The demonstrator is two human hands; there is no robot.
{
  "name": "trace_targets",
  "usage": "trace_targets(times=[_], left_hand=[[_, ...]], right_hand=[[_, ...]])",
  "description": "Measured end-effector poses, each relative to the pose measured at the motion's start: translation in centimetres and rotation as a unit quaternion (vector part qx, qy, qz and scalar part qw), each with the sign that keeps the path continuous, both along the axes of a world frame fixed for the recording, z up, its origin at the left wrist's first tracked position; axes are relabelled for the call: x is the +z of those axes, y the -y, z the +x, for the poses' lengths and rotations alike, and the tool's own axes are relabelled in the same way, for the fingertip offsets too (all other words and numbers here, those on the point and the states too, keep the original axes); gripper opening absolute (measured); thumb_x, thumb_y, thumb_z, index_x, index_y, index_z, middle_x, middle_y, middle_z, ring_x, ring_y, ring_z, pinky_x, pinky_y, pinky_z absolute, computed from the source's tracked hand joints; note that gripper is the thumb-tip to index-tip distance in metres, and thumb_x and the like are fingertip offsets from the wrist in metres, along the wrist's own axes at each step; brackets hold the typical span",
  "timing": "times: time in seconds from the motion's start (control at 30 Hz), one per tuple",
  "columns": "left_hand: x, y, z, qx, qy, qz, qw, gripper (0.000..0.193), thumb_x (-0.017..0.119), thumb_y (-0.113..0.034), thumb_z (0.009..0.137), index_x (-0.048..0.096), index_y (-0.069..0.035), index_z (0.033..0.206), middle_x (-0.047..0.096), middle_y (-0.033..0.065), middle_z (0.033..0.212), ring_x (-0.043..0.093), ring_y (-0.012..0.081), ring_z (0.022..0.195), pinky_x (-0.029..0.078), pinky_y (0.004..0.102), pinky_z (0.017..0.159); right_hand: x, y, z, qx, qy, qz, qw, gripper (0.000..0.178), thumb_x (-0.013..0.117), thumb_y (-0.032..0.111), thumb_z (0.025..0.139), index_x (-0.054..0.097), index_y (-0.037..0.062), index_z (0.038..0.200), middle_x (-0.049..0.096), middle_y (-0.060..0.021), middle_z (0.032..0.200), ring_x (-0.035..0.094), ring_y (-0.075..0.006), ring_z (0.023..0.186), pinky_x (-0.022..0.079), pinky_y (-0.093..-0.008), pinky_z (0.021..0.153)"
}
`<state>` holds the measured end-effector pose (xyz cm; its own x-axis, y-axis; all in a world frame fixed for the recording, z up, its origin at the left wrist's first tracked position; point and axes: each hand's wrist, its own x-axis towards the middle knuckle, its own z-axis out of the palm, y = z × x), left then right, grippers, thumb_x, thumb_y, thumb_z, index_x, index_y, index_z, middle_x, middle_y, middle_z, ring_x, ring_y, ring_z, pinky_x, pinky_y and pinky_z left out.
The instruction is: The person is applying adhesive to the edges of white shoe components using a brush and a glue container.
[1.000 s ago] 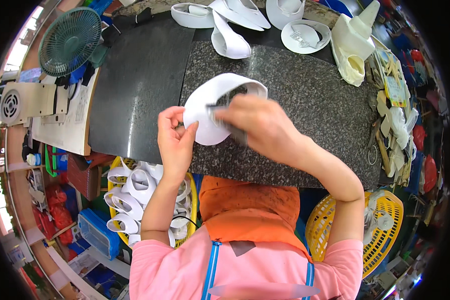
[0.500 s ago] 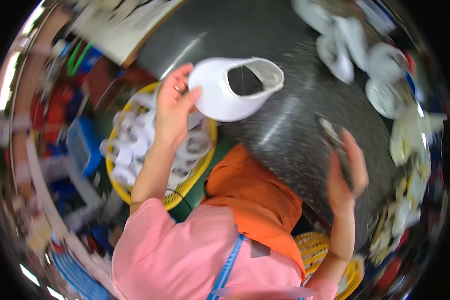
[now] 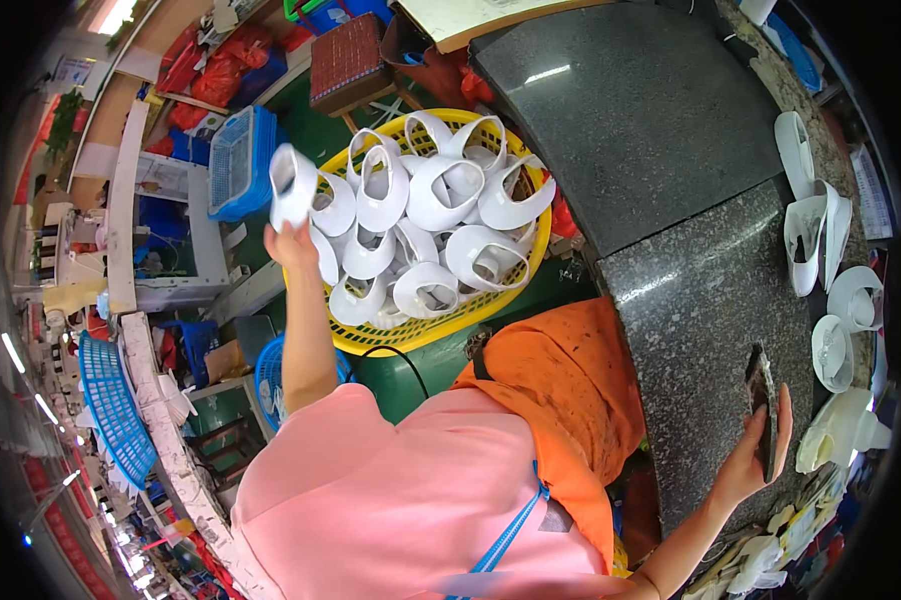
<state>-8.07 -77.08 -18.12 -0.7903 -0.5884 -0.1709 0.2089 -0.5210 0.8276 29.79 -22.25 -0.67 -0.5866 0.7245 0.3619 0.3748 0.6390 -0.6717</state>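
My left hand (image 3: 290,245) grips a white shoe upper (image 3: 294,186), raised beside the left rim of a yellow basket (image 3: 470,313). The basket is heaped with more white shoe uppers (image 3: 440,195), curved and with open tops. Over the dark speckled worktop (image 3: 690,350) on the right, my right hand (image 3: 755,455) holds a dark, flat, elongated tool (image 3: 762,410) with a worn, greyish upper end; its exact kind is unclear. My right fingers wrap along its side, pointing up.
More white shoe uppers (image 3: 805,240) lie along the worktop's far right edge, above a pale cream-coloured form (image 3: 835,430). Left of the yellow basket are stacked blue baskets (image 3: 240,165), and a red-brown stool (image 3: 348,62) stands behind it. An orange cloth (image 3: 560,370) covers my lap.
My left hand has carried the shoe upper left, from above the worktop's edge to the basket's far side. The view has turned left. My right hand still holds the dark tool.
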Motion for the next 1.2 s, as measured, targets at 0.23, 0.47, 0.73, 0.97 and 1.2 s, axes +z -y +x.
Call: trace_targets(times=[0.23, 0.47, 0.73, 0.97, 1.2], left_hand=[[-12.9, 3.1, 3.2, -0.027, 0.408, -0.378, 0.831, 0.058, 0.064, -0.037, 0.080, 0.046, -0.013, 0.129, 0.047, 0.0136, 0.131, 0.053, 0.0332, 0.112, 0.052, 0.0491, 0.075], [2.6, -7.4, -0.5, -0.130, 0.378, -0.826, 0.398, 0.046, 0.061, -0.038, 0.083, 0.048, -0.006, 0.114, 0.062, 0.0168, 0.108, 0.062, 0.0377, 0.098, 0.049, 0.0480, 0.084], [14.1, -49.6, 4.9, -0.382, -0.505, -0.668, 0.391, 0.044, 0.057, 0.004, 0.075, 0.058, -0.008, 0.118, 0.058, 0.0116, 0.119, 0.048, 0.0316, 0.120, 0.037, 0.0398, 0.101], [16.8, -69.9, 9.0, -0.388, -0.642, -0.586, 0.307, 0.036, 0.064, 0.002, 0.069, 0.059, -0.005, 0.105, 0.053, 0.0126, 0.123, 0.045, 0.0317, 0.122, 0.036, 0.0429, 0.102], [18.7, -64.5, 7.5, -0.372, -0.620, -0.584, 0.370, 0.031, 0.060, 0.004, 0.071, 0.058, -0.008, 0.099, 0.063, 0.0101, 0.101, 0.059, 0.0280, 0.099, 0.051, 0.0371, 0.076]], right_hand=[[1.5, -0.9, 0.7, 0.020, 0.035, 0.077, 0.996, 0.032, 0.058, -0.008, 0.082, 0.061, -0.0011, 0.113, 0.065, -0.0120, 0.100, 0.061, -0.0213, 0.091, 0.046, -0.0304, 0.084], [1.1, -10.7, 9.0, -0.287, 0.086, -0.018, 0.954, 0.023, 0.063, 0.015, 0.084, 0.065, 0.0073, 0.105, 0.065, -0.0103, 0.080, 0.062, -0.0125, 0.076, 0.047, -0.0262, 0.072], [1.1, -19.6, 15.8, -0.355, -0.072, 0.144, 0.921, 0.025, 0.062, 0.022, 0.084, 0.066, 0.0059, 0.103, 0.066, -0.0131, 0.073, 0.065, -0.0230, 0.070, 0.048, -0.0326, 0.066], [0.8, -24.3, 16.9, -0.362, 0.135, 0.024, 0.922, 0.037, 0.068, 0.033, 0.077, 0.065, -0.0020, 0.089, 0.065, -0.0225, 0.086, 0.062, -0.0362, 0.086, 0.047, -0.0420, 0.075], [1.8, -20.1, 14.2, -0.463, 0.077, 0.310, 0.827, 0.046, 0.074, 0.035, 0.073, 0.056, 0.0014, 0.099, 0.058, -0.0154, 0.094, 0.058, -0.0321, 0.089, 0.046, -0.0397, 0.076]])
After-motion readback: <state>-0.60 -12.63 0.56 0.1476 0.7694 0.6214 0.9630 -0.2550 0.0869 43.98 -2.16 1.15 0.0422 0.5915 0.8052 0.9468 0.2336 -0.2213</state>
